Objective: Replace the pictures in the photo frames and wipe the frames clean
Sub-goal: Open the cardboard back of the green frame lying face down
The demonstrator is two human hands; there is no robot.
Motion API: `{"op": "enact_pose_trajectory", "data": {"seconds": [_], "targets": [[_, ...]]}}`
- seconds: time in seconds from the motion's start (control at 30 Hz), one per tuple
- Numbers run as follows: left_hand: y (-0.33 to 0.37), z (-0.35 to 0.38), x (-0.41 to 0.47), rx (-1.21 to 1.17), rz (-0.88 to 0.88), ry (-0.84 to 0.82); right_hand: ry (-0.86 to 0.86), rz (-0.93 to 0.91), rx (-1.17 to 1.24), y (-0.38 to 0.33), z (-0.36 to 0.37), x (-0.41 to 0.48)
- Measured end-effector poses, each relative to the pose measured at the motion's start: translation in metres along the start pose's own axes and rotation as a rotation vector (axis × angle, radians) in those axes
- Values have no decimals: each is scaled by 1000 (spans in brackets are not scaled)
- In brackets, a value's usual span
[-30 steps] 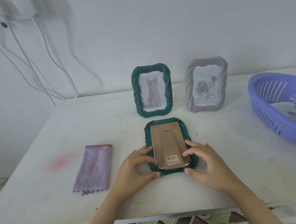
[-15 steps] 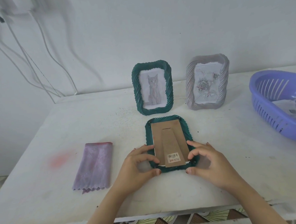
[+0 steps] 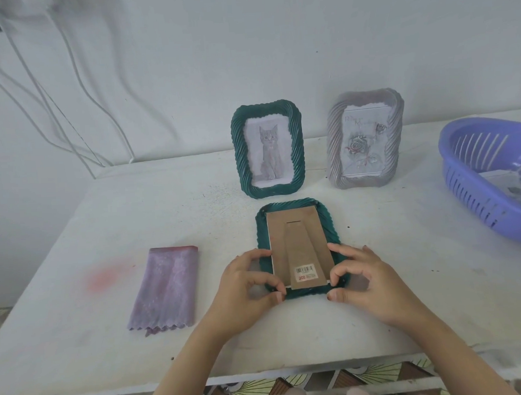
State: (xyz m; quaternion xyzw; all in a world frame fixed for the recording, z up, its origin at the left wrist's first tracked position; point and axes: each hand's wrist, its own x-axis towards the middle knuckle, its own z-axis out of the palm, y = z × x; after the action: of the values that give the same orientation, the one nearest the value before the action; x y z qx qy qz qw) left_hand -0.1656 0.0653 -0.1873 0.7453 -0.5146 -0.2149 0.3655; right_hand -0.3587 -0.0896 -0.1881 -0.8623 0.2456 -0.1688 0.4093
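Cardboard backing [image 3: 298,249] sitting loose in face-down green frame [image 3: 333,223] on worktop [image 3: 393,281]; I am pinching near corners, left hand [image 3: 246,288], right hand [image 3: 366,279]. Risk: uneven pressing bending backing, frame sliding.

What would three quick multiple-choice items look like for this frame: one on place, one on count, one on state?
1. Where is the folded cloth?
A. in the basket
B. on the table, left of the face-down frame
C. draped on the cat frame

2. How many photo frames are in view?
A. two
B. three
C. four

3. How is the frame between the hands lying?
A. face down, cardboard back up
B. upright, picture showing
C. inside the basket

Key: 1 B, it lies flat beside the face-down frame. 2 B, the cat frame, the grey rose frame and the flat one. 3 A, the left hand and right hand pinch its near corners, barcode sticker up.
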Motion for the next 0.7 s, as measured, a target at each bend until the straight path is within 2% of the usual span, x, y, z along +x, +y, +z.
{"op": "enact_pose_trajectory", "data": {"seconds": [0.27,0.43,0.5,0.57,0.7], "targets": [[-5,2,1,-39,19,32,-4,25,43,-13,-2,-1],[13,7,6,80,28,298,172,52,1,-22,-5,10],[19,10,11,168,-3,273,165,77,-34,-23,-5,17],[21,12,14,220,-62,175,168,90,-117,-23,-1,23],[19,15,20,217,-80,77,199,122,-164,-22,6,26]]}}
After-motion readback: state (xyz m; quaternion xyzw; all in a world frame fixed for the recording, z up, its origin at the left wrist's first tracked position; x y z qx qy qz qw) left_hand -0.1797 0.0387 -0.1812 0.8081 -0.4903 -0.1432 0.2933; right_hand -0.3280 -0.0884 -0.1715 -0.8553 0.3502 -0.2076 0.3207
